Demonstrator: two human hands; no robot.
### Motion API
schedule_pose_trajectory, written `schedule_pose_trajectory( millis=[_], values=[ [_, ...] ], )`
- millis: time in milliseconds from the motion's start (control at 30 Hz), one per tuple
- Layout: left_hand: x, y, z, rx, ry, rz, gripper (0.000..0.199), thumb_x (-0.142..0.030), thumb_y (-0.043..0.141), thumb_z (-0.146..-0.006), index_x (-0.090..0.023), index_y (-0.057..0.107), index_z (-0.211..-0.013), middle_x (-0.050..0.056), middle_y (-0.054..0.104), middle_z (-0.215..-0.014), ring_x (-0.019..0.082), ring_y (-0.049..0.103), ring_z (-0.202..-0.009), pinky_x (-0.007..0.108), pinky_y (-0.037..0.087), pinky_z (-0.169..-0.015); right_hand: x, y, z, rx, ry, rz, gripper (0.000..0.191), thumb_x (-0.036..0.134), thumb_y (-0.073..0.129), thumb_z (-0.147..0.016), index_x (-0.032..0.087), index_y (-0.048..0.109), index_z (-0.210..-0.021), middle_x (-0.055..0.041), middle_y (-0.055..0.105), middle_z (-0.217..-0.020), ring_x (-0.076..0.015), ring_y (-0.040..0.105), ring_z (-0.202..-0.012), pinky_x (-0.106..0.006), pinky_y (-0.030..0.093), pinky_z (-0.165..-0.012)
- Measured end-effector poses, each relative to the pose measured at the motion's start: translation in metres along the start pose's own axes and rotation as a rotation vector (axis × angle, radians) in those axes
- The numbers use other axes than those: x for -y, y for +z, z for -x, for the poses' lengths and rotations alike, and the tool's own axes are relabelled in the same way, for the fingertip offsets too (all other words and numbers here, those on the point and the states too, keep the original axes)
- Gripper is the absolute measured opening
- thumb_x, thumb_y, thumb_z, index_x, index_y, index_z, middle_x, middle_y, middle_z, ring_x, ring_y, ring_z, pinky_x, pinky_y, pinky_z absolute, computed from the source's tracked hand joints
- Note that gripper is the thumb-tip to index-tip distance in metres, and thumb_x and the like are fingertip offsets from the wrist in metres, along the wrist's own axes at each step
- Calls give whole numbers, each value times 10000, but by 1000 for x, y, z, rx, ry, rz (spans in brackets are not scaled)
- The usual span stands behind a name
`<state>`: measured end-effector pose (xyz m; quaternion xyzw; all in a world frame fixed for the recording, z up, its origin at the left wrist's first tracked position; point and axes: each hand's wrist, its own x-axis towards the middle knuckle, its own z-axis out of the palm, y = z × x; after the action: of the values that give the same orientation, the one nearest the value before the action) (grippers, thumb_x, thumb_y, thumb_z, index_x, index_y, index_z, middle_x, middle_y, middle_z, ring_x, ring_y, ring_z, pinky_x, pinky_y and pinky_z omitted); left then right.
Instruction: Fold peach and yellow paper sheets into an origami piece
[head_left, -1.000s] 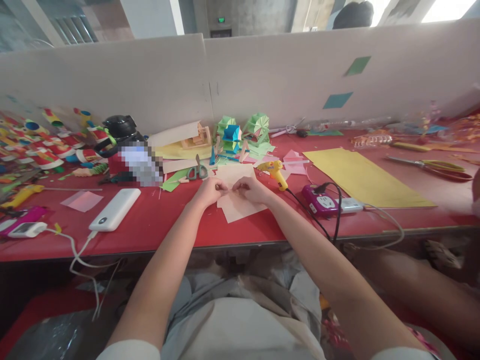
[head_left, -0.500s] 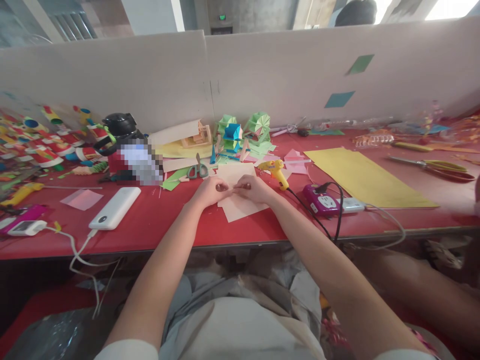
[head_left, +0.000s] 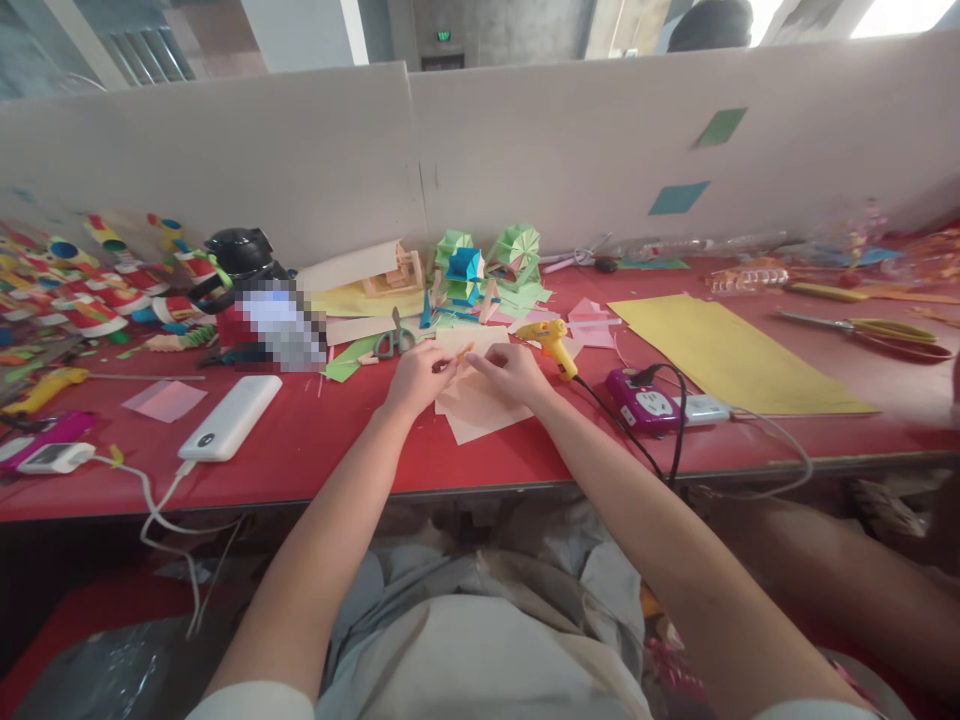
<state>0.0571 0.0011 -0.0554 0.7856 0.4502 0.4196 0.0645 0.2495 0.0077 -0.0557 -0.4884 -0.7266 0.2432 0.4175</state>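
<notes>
Over pale paper sheets (head_left: 480,415) on the red table, my left hand (head_left: 420,378) is closed on a small orange-tan paper piece (head_left: 466,352). My right hand (head_left: 511,372) is close beside it, thumb and fingers pressed together at the same piece. The fingers partly hide the piece, so its shape is unclear. Teal-handled scissors (head_left: 395,340) lie just beyond my left hand. A yellow glue gun (head_left: 553,345) rests to the right of my right hand.
Green and blue folded paper shapes (head_left: 465,266) stand behind the hands. A purple power socket (head_left: 643,400) with cables and a yellow sheet (head_left: 735,355) lie right. Left are a white power bank (head_left: 231,418) and a black-lidded bottle (head_left: 238,250). A person's leg (head_left: 840,570) shows at lower right.
Both hands have tilted and shifted slightly upward. The small orange-tan piece now shows between the fingertips, where it was mostly hidden before.
</notes>
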Motion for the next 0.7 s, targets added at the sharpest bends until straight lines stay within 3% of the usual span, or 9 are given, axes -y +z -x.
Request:
schedule_pose_trajectory(
  millis=[133,267,433,600,700],
  values=[
    [-6,4,1,-40,-5,-31,176,-268,590,-874,-181,685,-753,39,571,-780,144,565,-695,273,469,-677,4,3,2,78,-17,18,549,608,545,-841,178,459,-511,26,424,-491,-92,367,-508,-270,245,-510],
    [-11,7,2,-40,-16,-35,141,-236,574,-866,-183,651,-760,37,575,-810,125,570,-673,256,487,-686,1,6,0,93,18,-9,394,406,487,-874,169,541,-564,6,531,-541,-111,453,-539,-265,303,-544],
    [-13,10,4,14,-10,12,43,-174,578,-818,-176,588,-776,37,592,-893,95,559,-622,242,493,-666,-2,9,-1,0,-6,45,262,296,469,-825,195,434,-586,12,492,-569,-115,429,-558,-262,296,-550],
    [-16,13,5,90,30,19,59,-139,568,-783,-193,569,-759,15,604,-782,125,553,-649,244,452,-618,-4,9,-2,-111,-89,11,211,283,467,-812,207,393,-630,12,484,-613,-121,439,-593,-257,325,-587],
    [-18,12,4,21,-5,54,67,-150,584,-769,-194,551,-730,1,586,-742,113,516,-600,251,436,-602,-4,8,-2,-128,-107,-11,225,260,468,-797,215,339,-619,28,412,-590,-115,401,-581,-255,307,-574]
  ],
)
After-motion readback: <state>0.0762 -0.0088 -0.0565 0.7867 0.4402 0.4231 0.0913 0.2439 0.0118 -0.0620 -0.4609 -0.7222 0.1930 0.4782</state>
